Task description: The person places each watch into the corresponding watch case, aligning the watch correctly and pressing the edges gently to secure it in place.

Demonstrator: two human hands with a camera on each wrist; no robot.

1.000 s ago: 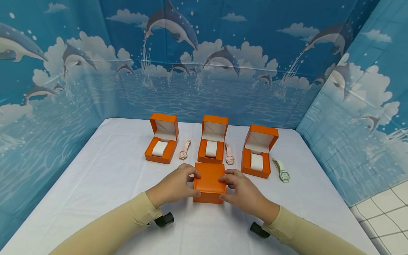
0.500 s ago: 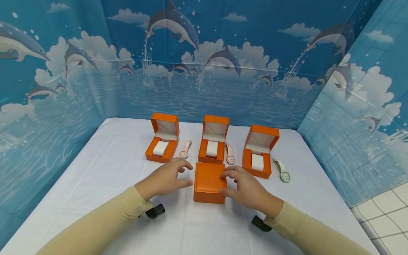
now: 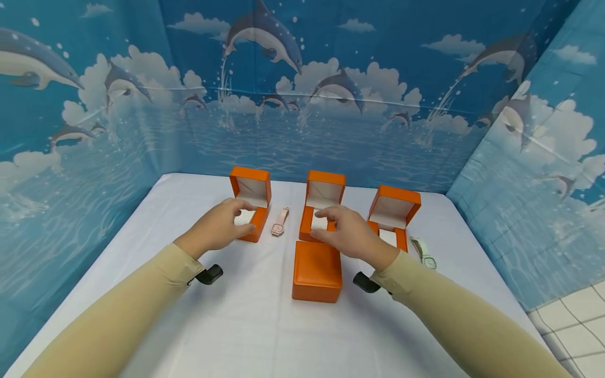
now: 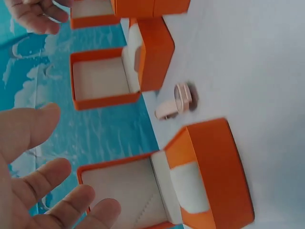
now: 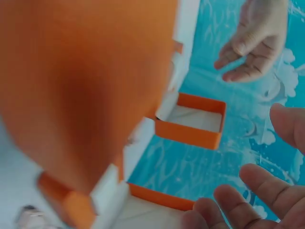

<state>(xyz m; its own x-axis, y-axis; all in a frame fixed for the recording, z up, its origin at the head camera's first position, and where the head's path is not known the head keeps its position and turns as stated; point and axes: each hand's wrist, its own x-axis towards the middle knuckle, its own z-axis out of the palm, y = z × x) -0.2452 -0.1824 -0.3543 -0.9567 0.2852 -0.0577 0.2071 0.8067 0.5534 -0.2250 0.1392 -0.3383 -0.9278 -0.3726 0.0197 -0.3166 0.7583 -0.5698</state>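
Observation:
My left hand [image 3: 215, 227] hovers over the left open orange watch box [image 3: 250, 184], fingers and thumb spread with nothing between them. In the left wrist view that box's white cushion [image 4: 189, 187] shows below the fingers. Over the middle open watch box [image 3: 326, 182] hangs my right hand [image 3: 352, 234], its fingers loosely bent and holding nothing. A closed orange watch box [image 3: 317, 271] stands in front of the middle one; it fills much of the right wrist view. One pink watch [image 3: 280, 221] lies between the left and middle boxes. My right hand hides the spot right of the middle box.
A third open watch box [image 3: 396, 203] stands on the right, partly behind the right hand. Beside it lies a pale green watch [image 3: 425, 254]. White cloth [image 3: 236, 325] covers the table, and a dolphin-print curtain [image 3: 283, 136] hangs behind it.
Both hands have let go of the closed box, the left first. The left hand has moved left and away over the left box; the right hand has moved up over the middle box.

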